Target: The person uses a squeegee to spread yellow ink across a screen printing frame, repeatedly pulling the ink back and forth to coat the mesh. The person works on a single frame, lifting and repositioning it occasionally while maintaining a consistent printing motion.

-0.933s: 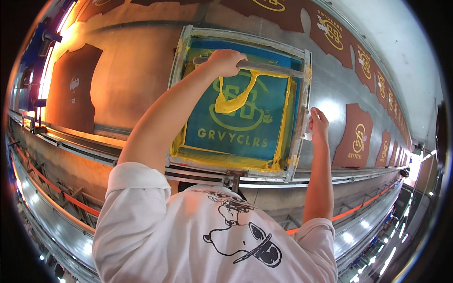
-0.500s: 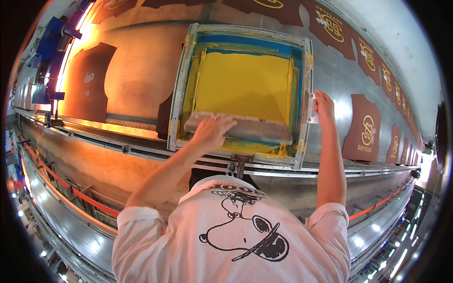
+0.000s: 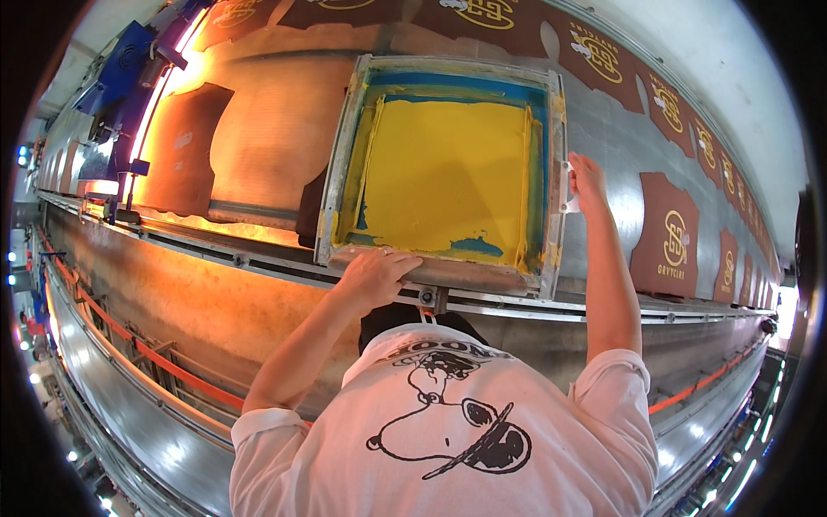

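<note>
A screen printing frame with a metal rim lies flat on the long table. Thick yellow ink coats most of its mesh, with blue showing round the sides and in small patches near the front. My left hand is closed on a squeegee, a long bar lying along the frame's near edge. At the frame's right side, the fingers of my right hand wrap round a pale handle. A dark fabric piece sticks out from under the frame's left side.
Brown garment pieces with yellow prints, such as one at the right, lie along the table. At the left, another brown piece lies beside a glowing orange heater. A metal rail runs along the table's near edge.
My left hand has drawn the squeegee toward me, from over the lower mesh to the near rim. Yellow ink now covers more of the front. My right hand stays at the handle.
</note>
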The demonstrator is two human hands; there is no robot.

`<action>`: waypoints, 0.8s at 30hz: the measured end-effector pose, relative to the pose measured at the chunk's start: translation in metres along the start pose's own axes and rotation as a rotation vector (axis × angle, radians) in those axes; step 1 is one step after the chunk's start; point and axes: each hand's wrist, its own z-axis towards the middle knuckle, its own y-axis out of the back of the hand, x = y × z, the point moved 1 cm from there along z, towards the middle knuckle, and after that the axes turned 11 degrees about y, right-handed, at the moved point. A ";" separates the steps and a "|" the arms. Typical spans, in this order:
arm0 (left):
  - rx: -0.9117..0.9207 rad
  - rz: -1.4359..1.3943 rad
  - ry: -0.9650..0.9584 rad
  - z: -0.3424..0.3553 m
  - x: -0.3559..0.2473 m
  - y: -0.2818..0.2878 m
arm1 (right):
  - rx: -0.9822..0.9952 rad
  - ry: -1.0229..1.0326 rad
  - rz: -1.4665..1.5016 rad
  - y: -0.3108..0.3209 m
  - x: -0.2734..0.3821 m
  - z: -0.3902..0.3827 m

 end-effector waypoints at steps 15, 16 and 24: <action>-0.566 -0.659 0.348 0.093 0.068 0.023 | -0.406 0.382 -0.478 0.142 -0.013 -0.035; -0.500 -0.770 0.438 0.096 0.074 0.012 | -0.401 0.313 -0.623 0.150 0.005 -0.052; 0.159 -1.303 0.547 0.138 0.024 -0.006 | -0.623 0.540 -0.697 0.310 -0.085 -0.146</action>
